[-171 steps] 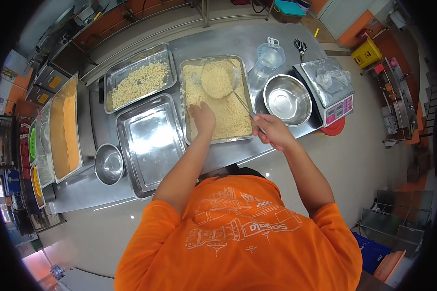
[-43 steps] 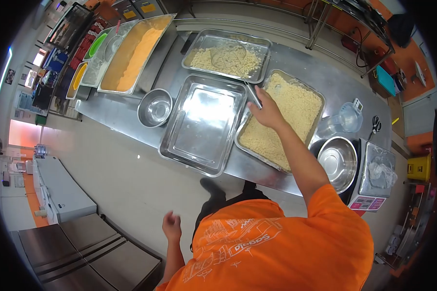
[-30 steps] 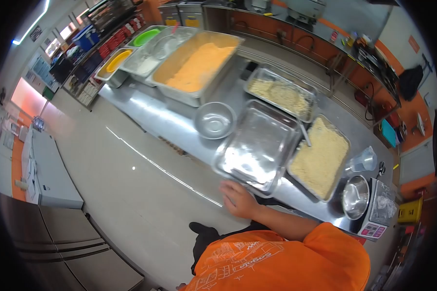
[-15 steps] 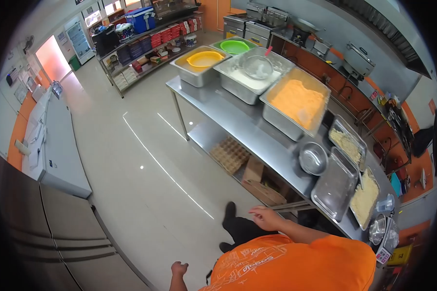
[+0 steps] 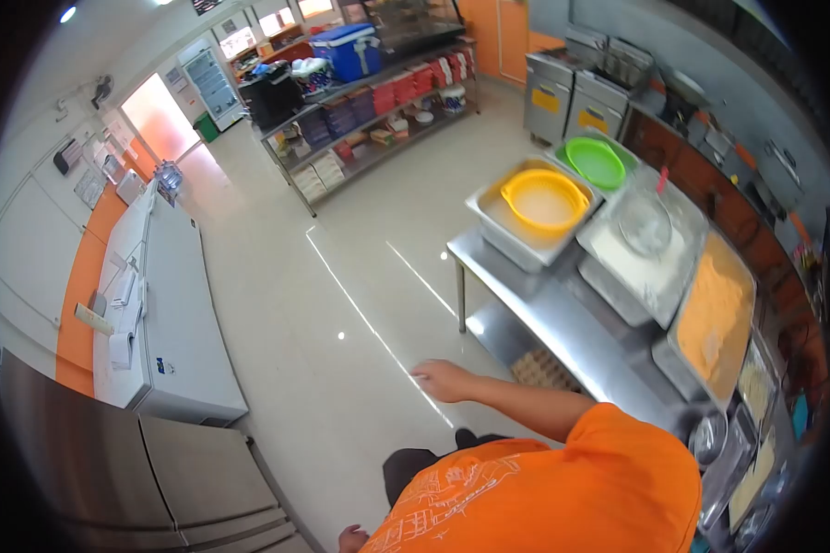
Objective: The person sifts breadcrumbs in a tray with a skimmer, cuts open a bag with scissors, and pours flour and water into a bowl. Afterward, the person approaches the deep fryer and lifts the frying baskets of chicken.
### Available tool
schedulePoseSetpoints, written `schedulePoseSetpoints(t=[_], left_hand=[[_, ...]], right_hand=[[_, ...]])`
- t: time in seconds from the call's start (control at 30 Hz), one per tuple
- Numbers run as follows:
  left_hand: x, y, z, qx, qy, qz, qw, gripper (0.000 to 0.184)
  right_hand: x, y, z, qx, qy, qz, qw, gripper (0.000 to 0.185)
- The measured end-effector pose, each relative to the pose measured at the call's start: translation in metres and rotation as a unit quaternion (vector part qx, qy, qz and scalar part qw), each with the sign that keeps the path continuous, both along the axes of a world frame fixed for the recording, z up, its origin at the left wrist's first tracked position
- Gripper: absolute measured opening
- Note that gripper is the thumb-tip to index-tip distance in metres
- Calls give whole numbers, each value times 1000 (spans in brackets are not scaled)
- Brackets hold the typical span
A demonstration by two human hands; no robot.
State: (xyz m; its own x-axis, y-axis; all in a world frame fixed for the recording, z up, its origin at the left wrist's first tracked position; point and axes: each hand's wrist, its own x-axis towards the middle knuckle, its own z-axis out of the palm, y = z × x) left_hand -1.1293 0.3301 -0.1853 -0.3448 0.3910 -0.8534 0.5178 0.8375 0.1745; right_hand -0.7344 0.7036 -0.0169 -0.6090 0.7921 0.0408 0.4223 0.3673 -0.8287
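My right hand point(image 5: 443, 380) swings forward over the tiled floor, its fingers loosely bent with nothing in them. Low at the bottom edge, part of my left hand point(image 5: 351, 537) shows beside my orange shirt; its fingers are mostly hidden. To the right of my right hand is a steel table point(image 5: 516, 286). On it stand a deep pan with a yellow strainer point(image 5: 546, 201), another with a green strainer point(image 5: 596, 163), a pan of white powder point(image 5: 638, 263) with a sieve point(image 5: 645, 227) in it, and a pan of orange powder point(image 5: 712, 318). Neither hand touches these.
White chest freezers point(image 5: 180, 304) line the left wall, with a steel refrigerator point(image 5: 83, 452) nearer me. A shelf rack point(image 5: 341, 157) with boxes and a blue cooler point(image 5: 345, 53) stands ahead. Egg trays point(image 5: 544, 370) sit under the table. Fryers point(image 5: 572, 97) are at the back.
I have moved forward alongside the table and the view has turned right-to-left, so the table shifts right. My right hand has swung forward; my left hand has dropped toward the bottom edge.
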Motion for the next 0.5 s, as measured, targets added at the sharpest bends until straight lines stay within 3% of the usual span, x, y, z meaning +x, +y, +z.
schedulePoseSetpoints(t=[0.17,0.27,0.33,0.43,0.47,0.5], left_hand=[[-27,164,-6,-13,-14,10,1000,40],[-59,256,-26,-29,-29,-33,999,40],[-89,323,-34,-47,-35,-86,995,40],[-147,423,-34,-90,-35,-232,968,39],[-170,458,-33,-104,-26,-360,927,39],[-193,496,-33,-104,-14,-490,865,39]], right_hand=[[-127,154,85,19,67,130,989,31],[-163,236,78,-1,55,175,983,32],[-170,286,42,-39,31,129,990,33],[-143,337,12,-82,-83,48,992,34],[-129,358,19,-76,-140,44,986,35],[-113,374,21,-107,-96,10,990,35]])
